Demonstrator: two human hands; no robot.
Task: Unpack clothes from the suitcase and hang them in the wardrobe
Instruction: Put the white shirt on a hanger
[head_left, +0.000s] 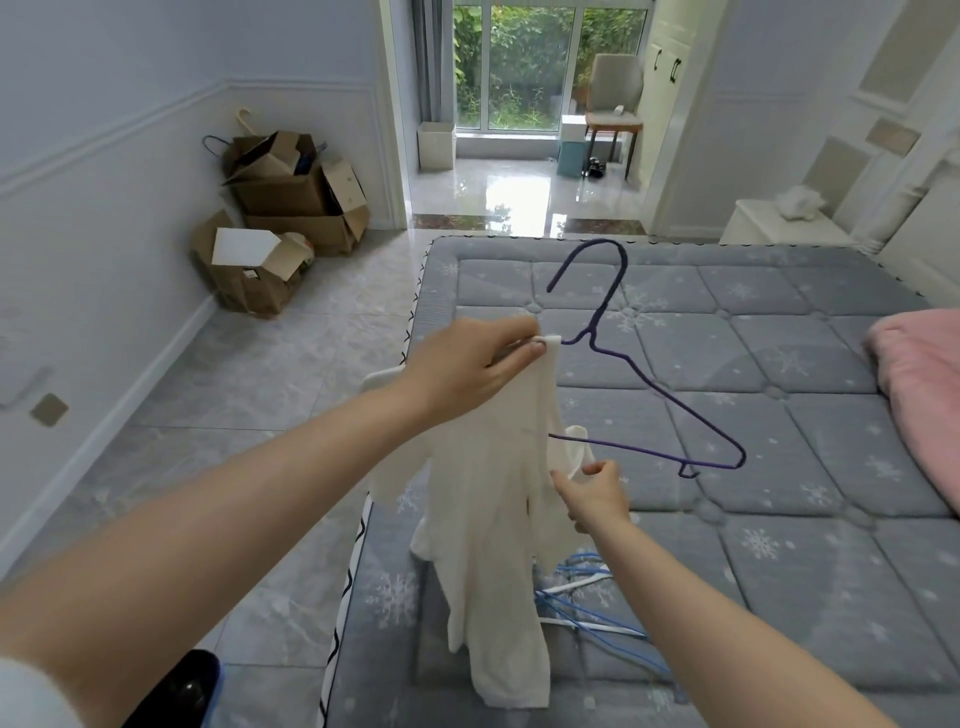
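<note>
Above the near edge of the mattress (727, 364) the person holds up one white garment (498, 519) together with one purple wire hanger (670, 400). The left hand (467, 364) pinches the top of the garment between thumb and fingers, at the place where one arm of the hanger goes into the cloth. The right hand (597, 499) is lower and nearer to the camera, and its fingers are curled on the edge of the white cloth, close under the bottom bar of the hanger. The hanger is tilted: its hook points up and away from the person, toward the far end of the mattress, and its long axis runs from the left hand down to the right, with the free corner out over the mattress. The garment hangs straight down with its long axis vertical, and its lower end falls in front of the mattress edge; it cannot be told what kind of garment it is. On the mattress just behind the right forearm lies a small heap of blue and white hangers (587, 597), perhaps four or five, but they overlap too much to count. At the left wall stand about three open cardboard boxes (280, 208), piled together. One pink cloth (924, 384) lies at the right edge of the mattress.
</note>
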